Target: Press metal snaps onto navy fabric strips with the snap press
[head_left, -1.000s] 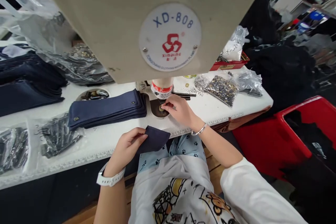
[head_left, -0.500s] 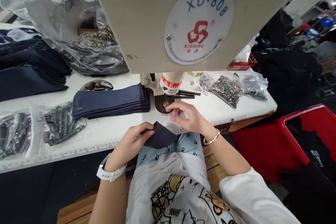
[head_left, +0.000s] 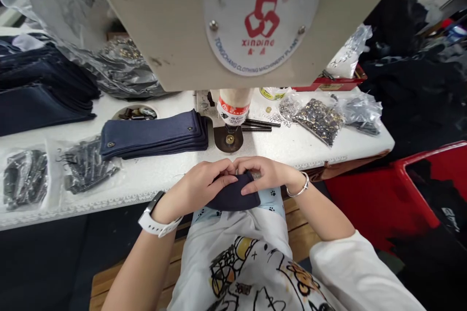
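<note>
A dark navy fabric piece [head_left: 233, 196] hangs over my lap at the table's front edge, gripped by both hands. My left hand [head_left: 209, 180] pinches its upper left part. Close beside it, my right hand [head_left: 264, 175] has its thumb on the front of the cloth and its fingers bent behind. The fingertips of the two hands nearly meet. Just beyond them, a small brass-coloured snap part [head_left: 229, 139] sits on the dark lower plate of the press machine [head_left: 175, 39]. To the left lies a stack of navy fabric strips [head_left: 153, 133] with a metal snap near each end.
Bags of dark springs [head_left: 87, 165] lie at the left front. Behind them are folded dark fabric [head_left: 40, 82] and a plastic bag of metal parts [head_left: 120, 53]. On the right are loose springs [head_left: 260, 125], a bag of snaps [head_left: 318, 119] and a red chair [head_left: 412, 184].
My right hand has come down from the press plate and taken hold of the fabric piece beside my left hand. The view has shifted slightly.
</note>
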The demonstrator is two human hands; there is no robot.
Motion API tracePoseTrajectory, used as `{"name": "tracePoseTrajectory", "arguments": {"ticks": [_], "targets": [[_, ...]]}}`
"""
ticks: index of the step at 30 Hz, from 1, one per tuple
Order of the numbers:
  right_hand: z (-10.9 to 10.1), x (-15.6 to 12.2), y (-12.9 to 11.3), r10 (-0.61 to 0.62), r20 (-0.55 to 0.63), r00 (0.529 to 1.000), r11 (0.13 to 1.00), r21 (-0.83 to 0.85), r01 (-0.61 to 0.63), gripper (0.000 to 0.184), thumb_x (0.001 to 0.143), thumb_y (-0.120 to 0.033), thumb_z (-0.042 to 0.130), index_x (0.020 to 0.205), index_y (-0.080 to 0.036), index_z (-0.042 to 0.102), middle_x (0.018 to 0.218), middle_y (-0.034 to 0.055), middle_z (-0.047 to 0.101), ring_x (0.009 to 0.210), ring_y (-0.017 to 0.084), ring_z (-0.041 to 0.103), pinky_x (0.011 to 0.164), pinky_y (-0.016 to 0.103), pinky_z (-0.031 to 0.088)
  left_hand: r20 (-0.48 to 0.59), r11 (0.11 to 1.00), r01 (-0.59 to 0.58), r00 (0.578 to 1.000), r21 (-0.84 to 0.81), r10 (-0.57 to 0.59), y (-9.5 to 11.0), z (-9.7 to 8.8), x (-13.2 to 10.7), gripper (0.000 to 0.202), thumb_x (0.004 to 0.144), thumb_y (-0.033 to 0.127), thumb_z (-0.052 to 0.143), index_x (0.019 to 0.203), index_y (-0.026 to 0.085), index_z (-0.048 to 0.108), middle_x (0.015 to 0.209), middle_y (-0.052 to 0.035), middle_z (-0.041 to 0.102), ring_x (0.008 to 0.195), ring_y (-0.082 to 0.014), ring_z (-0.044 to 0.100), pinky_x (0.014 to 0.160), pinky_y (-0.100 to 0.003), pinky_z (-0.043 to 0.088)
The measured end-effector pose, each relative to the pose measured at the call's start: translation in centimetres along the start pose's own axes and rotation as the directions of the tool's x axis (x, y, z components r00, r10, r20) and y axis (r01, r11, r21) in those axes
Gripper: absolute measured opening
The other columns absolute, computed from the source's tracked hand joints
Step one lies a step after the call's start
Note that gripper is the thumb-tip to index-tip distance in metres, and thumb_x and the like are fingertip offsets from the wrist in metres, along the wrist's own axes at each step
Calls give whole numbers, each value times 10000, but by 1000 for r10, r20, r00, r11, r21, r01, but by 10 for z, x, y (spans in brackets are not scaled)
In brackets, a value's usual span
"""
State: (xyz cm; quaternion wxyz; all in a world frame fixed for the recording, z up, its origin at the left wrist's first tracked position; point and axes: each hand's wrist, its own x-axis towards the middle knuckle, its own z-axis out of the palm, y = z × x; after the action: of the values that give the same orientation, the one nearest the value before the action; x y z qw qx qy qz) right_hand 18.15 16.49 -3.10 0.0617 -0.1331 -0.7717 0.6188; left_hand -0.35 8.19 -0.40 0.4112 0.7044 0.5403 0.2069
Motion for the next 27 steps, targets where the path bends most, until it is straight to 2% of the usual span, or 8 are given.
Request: {"name": "tracePoseTrajectory", "arguments": {"ticks": [5, 9, 13, 17, 19, 21, 24, 27], "targets": [[1, -1, 10, 30, -27, 999, 985, 173, -25, 296, 747, -400, 634, 896, -165, 533, 853, 11, 500, 792, 111, 473, 712, 261, 426, -55, 994, -17, 998, -109, 11, 1, -2, 2, 181, 861, 311, 446, 737, 187, 494, 620, 59, 506, 583, -79, 430, 544, -197, 331], [-3, 0, 7, -88, 38, 995, 974, 214, 78, 289, 699, -398, 674, 755, -151, 535, 916, 20, 476, 856, 124, 476, 793, 293, 422, -28, 998, -18, 999, -61, 16, 6, -2, 5, 184, 845, 335, 489, 752, 189, 551, 657, 49, 573, 600, -84, 473, 572, -207, 344], [-5, 3, -1, -24, 264, 964, 997, 79, 3, 280, 707, -367, 662, 626, -146, 510, 775, 4, 491, 802, 126, 488, 781, 288, 437, -17, 999, -21, 1000, -32, 21, 11, 1, 8, 224, 820, 360, 526, 696, 179, 570, 631, 39, 588, 579, -85, 479, 572, -215, 342], [-5, 5, -4, -45, 131, 990, 996, -65, 53, 141, 707, -256, 663, 740, -142, 586, 1015, 62, 534, 990, 161, 497, 914, 327, 403, -74, 997, -9, 997, -78, 3, 9, 1, 8, 267, 731, 402, 625, 641, 166, 537, 573, 49, 526, 549, -79, 425, 532, -207, 326], [-8, 3, -6, -21, 143, 990, 996, -79, 32, 153, 693, -263, 682, 738, -137, 608, 1078, 72, 538, 1038, 170, 499, 931, 317, 396, -61, 994, 10, 998, -113, -17, 8, -1, 8, 274, 680, 408, 672, 665, 166, 544, 592, 54, 525, 567, -80, 432, 534, -198, 335], [-11, 1, -8, 106, 217, 970, 992, -95, -87, 200, 685, -306, 691, 733, -129, 613, 943, 51, 591, 884, 147, 558, 799, 280, 457, 14, 993, 31, 999, -111, -29, 7, -4, 8, 269, 660, 406, 690, 712, 171, 570, 600, 61, 524, 570, -79, 434, 533, -192, 334], [-17, -2, -12, 301, 330, 895, 953, -56, -299, 224, 714, -327, 659, 799, -127, 606, 689, -11, 597, 605, 87, 545, 577, 218, 454, 203, 996, 53, 979, -77, -36, 6, -7, 9, 258, 655, 399, 690, 729, 172, 592, 584, 60, 518, 561, -84, 435, 507, -188, 311], [-21, -4, -16, 314, 391, 865, 935, 33, -354, 178, 751, -289, 622, 817, -128, 588, 631, -26, 594, 540, 67, 540, 531, 193, 446, 380, 994, 68, 925, -91, -29, 4, -7, 10, 201, 707, 358, 634, 707, 160, 601, 594, 46, 527, 571, -92, 446, 502, -188, 312]]}}
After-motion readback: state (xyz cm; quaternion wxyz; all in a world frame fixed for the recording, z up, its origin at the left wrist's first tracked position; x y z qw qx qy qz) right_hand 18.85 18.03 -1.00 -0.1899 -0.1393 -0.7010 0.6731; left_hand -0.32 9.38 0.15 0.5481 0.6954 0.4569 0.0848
